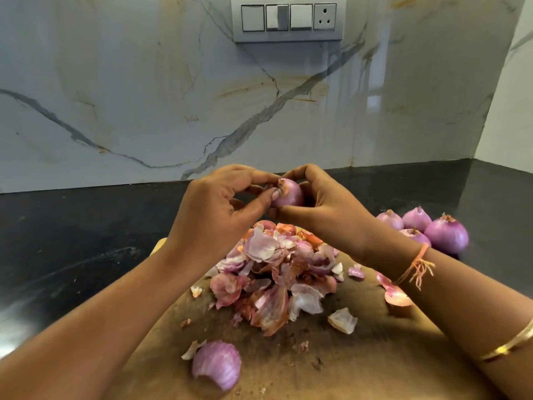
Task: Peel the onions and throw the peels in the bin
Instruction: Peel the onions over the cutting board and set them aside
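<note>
A small purple onion is held up above the wooden board. My right hand grips it from the right and below. My left hand pinches the skin at the onion's top with thumb and fingertips. A heap of pink and purple onion peels lies on the board under both hands. Several peeled onions sit on the black counter to the right, behind my right wrist. No bin is in view.
Loose peel pieces lie scattered on the board, a large one near its front and another to the right. The black counter runs back to a marble wall with a switch panel.
</note>
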Demonstrator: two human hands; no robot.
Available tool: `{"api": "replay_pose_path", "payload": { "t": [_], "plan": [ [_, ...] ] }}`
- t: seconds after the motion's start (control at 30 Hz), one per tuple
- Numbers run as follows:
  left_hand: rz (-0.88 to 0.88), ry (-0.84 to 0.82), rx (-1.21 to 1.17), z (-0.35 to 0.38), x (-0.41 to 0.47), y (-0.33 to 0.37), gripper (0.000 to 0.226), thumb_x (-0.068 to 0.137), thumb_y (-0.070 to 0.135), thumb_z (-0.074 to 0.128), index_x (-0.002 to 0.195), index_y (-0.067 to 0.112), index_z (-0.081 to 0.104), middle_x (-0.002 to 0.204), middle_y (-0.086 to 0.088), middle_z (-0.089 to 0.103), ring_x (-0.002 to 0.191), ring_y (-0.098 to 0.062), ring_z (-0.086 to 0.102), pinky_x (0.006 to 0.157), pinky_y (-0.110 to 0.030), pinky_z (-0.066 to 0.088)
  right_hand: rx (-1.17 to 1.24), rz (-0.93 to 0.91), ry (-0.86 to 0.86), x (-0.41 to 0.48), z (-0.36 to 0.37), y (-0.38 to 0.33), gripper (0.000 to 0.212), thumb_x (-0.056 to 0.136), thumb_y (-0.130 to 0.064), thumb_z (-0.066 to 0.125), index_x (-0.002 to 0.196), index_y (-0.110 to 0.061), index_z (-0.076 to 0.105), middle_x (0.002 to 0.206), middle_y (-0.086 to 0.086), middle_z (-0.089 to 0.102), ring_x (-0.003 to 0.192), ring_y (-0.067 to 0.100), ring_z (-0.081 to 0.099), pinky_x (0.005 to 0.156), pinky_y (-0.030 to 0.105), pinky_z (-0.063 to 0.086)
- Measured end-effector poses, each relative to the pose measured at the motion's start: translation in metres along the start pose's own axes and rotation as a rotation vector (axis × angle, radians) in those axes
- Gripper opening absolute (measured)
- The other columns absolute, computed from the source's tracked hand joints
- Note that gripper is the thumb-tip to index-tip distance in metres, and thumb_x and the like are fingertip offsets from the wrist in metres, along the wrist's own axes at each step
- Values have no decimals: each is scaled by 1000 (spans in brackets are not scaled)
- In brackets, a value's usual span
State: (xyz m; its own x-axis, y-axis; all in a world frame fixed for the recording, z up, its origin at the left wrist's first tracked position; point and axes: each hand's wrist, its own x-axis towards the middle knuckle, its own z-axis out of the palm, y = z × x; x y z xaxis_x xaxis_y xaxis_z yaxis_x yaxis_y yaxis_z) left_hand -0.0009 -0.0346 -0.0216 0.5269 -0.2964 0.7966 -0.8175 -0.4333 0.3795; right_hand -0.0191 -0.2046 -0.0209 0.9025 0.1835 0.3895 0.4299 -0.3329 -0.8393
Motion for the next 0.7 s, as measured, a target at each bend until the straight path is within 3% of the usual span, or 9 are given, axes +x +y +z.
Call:
{"api": "replay_pose_path", "payload": {
  "t": [0.13, 0.37, 0.47, 0.57, 0.7],
  "plan": [
    [-111, 38, -149, 3, 1, 3, 18, 80, 15, 75, 93, 26, 71, 93, 12, 69, 86, 0, 67, 75, -14, 52, -71, -50, 36, -2, 1, 0, 43, 77, -25, 76, 112, -17, 52, 100, 3, 67, 87, 14, 68, 78, 29, 59],
    [-253, 35, -353, 4, 2, 4, 11, 72, 19, 71, 82, 24, 74, 87, 7, 74, 85, -10, 71, 78, -25, 57, -125, -87, 94, -4, 3, -3, 40, 75, -32, 77, 104, -15, 55, 92, 0, 69, 79, 13, 69, 72, 29, 59],
    [-268, 53, -378, 6, 2, 5, 13, 74, 12, 74, 81, 22, 73, 83, 6, 75, 82, -12, 71, 76, -26, 57, -148, -97, 116, -6, 4, -4, 38, 75, -32, 77, 101, -16, 54, 87, -2, 68, 76, 12, 68, 68, 27, 58],
    [-272, 90, -358, 8, 0, 8, 11, 70, 21, 70, 80, 23, 73, 83, 4, 75, 80, -13, 72, 75, -28, 58, -140, -94, 119, -7, 5, -5, 35, 76, -32, 77, 99, -17, 55, 83, -4, 67, 72, 9, 66, 63, 20, 55],
    [-214, 103, -251, 6, 0, 10, 12, 73, 18, 68, 78, 27, 71, 79, 14, 73, 75, -4, 70, 70, -19, 56, -121, -70, 85, -8, 7, -6, 34, 76, -30, 76, 99, -16, 55, 85, -2, 68, 76, 11, 68, 69, 28, 58]
  ]
}}
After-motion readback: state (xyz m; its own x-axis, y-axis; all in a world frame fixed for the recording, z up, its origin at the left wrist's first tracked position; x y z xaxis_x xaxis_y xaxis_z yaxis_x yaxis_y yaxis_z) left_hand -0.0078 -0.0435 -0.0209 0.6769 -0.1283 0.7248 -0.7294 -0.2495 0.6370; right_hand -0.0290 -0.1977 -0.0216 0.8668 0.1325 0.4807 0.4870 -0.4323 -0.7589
